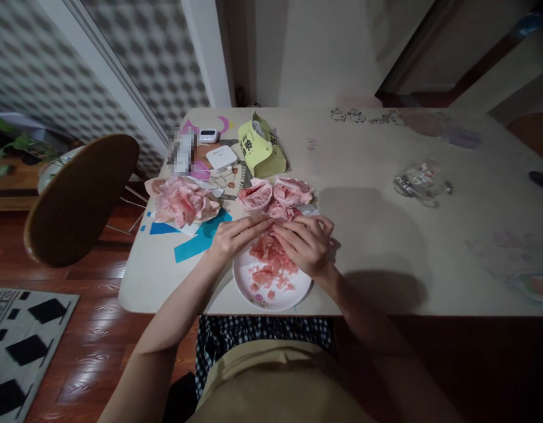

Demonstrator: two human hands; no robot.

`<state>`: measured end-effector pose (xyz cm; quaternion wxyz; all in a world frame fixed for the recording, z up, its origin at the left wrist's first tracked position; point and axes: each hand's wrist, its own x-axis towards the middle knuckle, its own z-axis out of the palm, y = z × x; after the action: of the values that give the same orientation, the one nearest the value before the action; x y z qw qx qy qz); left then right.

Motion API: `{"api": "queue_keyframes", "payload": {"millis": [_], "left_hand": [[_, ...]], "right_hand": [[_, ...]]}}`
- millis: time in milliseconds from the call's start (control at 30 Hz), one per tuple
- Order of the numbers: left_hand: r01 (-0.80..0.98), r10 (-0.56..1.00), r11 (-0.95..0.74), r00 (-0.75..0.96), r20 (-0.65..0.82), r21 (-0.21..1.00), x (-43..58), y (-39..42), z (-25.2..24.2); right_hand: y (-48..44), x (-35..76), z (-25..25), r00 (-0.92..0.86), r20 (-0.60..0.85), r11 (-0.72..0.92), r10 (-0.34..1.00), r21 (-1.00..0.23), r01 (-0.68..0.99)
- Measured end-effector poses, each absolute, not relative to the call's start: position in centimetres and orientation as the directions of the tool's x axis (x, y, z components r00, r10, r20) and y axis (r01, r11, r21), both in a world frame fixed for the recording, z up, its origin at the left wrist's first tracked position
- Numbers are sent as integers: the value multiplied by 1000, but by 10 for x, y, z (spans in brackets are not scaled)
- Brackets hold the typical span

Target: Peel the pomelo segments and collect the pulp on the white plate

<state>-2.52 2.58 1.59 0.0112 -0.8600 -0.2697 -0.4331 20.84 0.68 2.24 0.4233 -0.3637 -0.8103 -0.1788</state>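
A white plate (271, 299) near the table's front edge holds loose pieces of reddish fruit pulp (271, 264). Over the plate's far rim, my left hand (240, 235) and my right hand (309, 241) meet with fingers closed around a pink piece of fruit (277, 228), mostly hidden between them. Just beyond the hands lie peeled pink fruit sections (293, 191) with pale membrane. To the left, a heap of pink peel and membrane (183, 202) rests on paper.
A yellow-green packet (260, 147) stands behind the fruit, beside a white box (221, 157) and a small white device (208, 136). Blue strips (201, 238) lie at left. A clear glass vessel (421, 182) is at right. A brown chair (81, 200) stands left of the table (368, 252).
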Motion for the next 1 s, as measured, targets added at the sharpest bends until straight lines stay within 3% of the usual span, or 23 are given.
{"api": "queue_keyframes", "payload": {"millis": [367,633,1000], "left_hand": [[445,461,-859,456,761,254,-17,25,18],[354,407,-898,437,802,263,-8,21,19],[192,356,-933,373,857,304,-2,18,26]], "right_hand": [[3,211,15,-387,785,655,484,-32,755],[-2,212,19,-438,848,666,300,142,732],[-7,222,15,-456,798,702,394,59,709]]}}
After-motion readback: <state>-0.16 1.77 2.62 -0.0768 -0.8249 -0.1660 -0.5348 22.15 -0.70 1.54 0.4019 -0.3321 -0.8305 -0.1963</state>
